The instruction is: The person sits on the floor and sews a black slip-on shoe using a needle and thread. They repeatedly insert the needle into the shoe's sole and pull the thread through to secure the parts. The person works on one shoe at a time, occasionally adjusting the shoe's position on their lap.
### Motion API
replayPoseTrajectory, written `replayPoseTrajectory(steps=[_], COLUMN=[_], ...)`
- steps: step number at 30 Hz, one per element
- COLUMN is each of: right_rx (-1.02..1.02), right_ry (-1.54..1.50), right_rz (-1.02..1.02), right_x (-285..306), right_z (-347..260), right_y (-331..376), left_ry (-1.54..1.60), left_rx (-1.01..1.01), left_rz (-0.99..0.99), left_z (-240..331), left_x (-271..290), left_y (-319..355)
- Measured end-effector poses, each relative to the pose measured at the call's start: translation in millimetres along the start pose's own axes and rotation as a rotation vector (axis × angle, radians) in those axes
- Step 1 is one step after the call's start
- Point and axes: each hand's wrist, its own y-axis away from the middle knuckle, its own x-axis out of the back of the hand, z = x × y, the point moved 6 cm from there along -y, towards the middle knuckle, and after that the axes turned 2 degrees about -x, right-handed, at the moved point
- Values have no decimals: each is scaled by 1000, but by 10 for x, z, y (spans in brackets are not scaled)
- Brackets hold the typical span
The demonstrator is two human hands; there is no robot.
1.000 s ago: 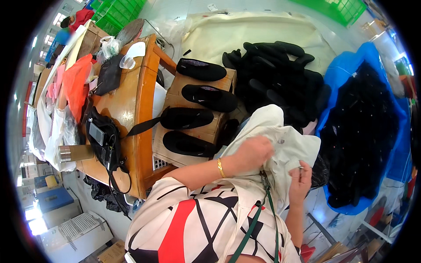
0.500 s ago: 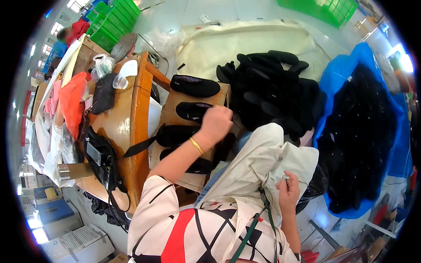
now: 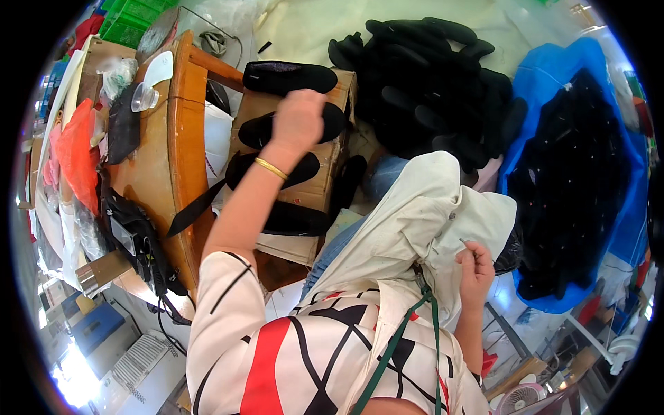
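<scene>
Several black slip-on shoes lie in a row on a cardboard box. My left hand, with a gold bangle on its wrist, is over the middle of the second shoe from the far end. Its fingers bend downward and are blurred, so their grip is hidden. Beyond it lies the farthest shoe; nearer me are a third shoe and a fourth shoe. Above my lap, my right hand is closed in a pinch on a small thin metallic piece, too small to name.
A heap of black shoes lies on a pale sheet past the box. On the right is a blue bag full of black items. A wooden table at left bears a black bag and an orange plastic bag.
My left hand has shifted left along the second shoe, from its right end to its middle. The whole view has moved, with the box appearing higher. My right hand keeps its pinch above my lap.
</scene>
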Motion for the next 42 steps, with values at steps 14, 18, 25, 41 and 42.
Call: replayPoseTrajectory(steps=[14, 18, 25, 41, 42], right_rx=[-138, -116, -55, 87, 104], right_ry=[-236, -260, -173, -102, -106], right_rz=[241, 305, 342, 344, 330], right_x=[523, 538, 470, 324, 319], right_z=[288, 352, 325, 302, 309], right_y=[-19, -23, -52, -21, -13], left_ry=[531, 519, 457, 211, 159], left_rx=[1180, 1175, 1145, -71, -76], left_rz=[-639, -670, -1025, -71, -117], left_z=[418, 419, 368, 1469, 1389], left_x=[-3394, -3703, -3697, 300, 463], left_y=[2167, 2472, 2459, -49, -30])
